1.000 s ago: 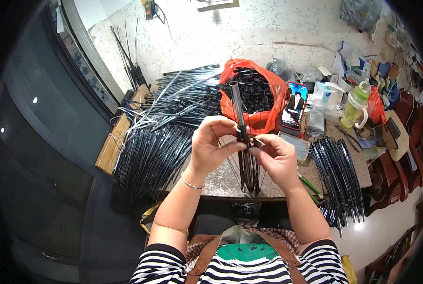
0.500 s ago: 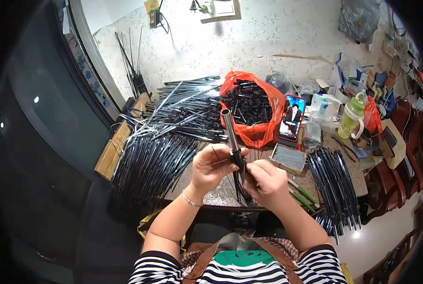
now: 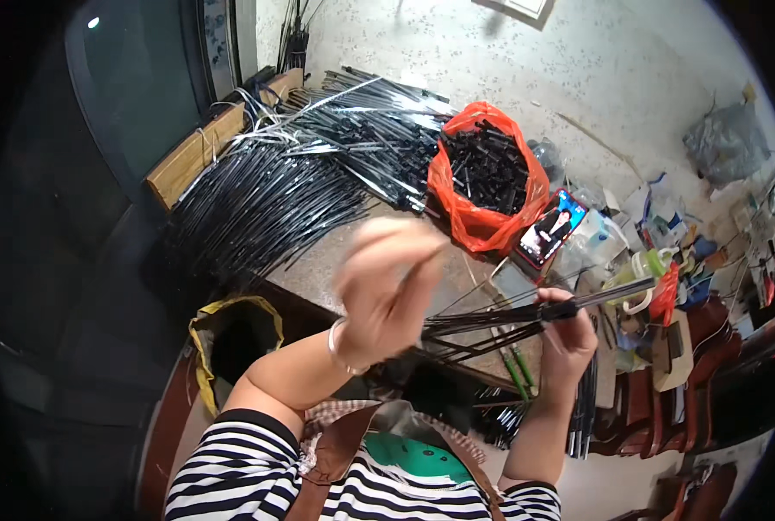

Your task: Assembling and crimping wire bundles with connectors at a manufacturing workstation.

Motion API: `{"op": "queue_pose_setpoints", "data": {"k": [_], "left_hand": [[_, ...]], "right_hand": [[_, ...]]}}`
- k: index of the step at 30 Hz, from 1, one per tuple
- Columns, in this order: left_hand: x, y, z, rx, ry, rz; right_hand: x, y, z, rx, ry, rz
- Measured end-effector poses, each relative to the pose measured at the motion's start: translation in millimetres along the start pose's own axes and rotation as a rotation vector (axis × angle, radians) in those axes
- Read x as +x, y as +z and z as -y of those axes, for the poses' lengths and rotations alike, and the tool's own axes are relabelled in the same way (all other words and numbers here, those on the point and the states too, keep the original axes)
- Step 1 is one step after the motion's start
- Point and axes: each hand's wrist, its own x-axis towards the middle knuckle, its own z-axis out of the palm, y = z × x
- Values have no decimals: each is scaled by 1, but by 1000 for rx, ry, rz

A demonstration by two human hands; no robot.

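My right hand (image 3: 570, 334) is closed around the hub of an umbrella frame (image 3: 558, 309). The frame lies tilted, its metal shaft pointing right and its thin black ribs fanning out to the left over the table edge. My left hand (image 3: 389, 282), with a bracelet at the wrist, is raised to the left of the ribs, apart from them. Its fingers are curved and smeared by motion, so a small thing in them could not be made out. Beyond it, a pile of thin black ribs (image 3: 262, 204) covers the table's left side.
A red plastic bag (image 3: 440, 178) full of small black parts stands at the back. Beside it a phone (image 3: 551, 230) leans upright. Green-handled pliers (image 3: 516, 369) lie near the front edge. Metal shafts (image 3: 379, 130) are heaped behind. A yellow-rimmed bag (image 3: 203, 347) hangs below at left.
The umbrella frame went from upright between both hands to tilted right in my right hand alone. My left hand let go of it and moved left. The whole view has turned and shifted.
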Motion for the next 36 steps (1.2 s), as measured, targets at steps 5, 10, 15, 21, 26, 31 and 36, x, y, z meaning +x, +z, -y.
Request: {"op": "queue_pose_setpoints", "data": {"k": [5,10,15,21,26,31,36], "left_hand": [[-16,29,26,-505,-224,753],[-4,26,17,-372,-199,732],[-1,20,24,-383,-125,680],[-8,16,36,-451,-126,666],[-11,17,29,-315,-77,617],[-14,17,29,-1026,-615,778],[-30,14,25,-681,-600,786]], "right_hand": [[-1,17,-5,313,32,-33],[5,16,-10,280,-73,137],[9,20,-4,40,-115,119],[9,30,-5,-121,-224,-25],[9,29,-8,-201,-243,-39],[12,29,11,-212,-287,90],[16,34,-7,-136,-165,73]]}}
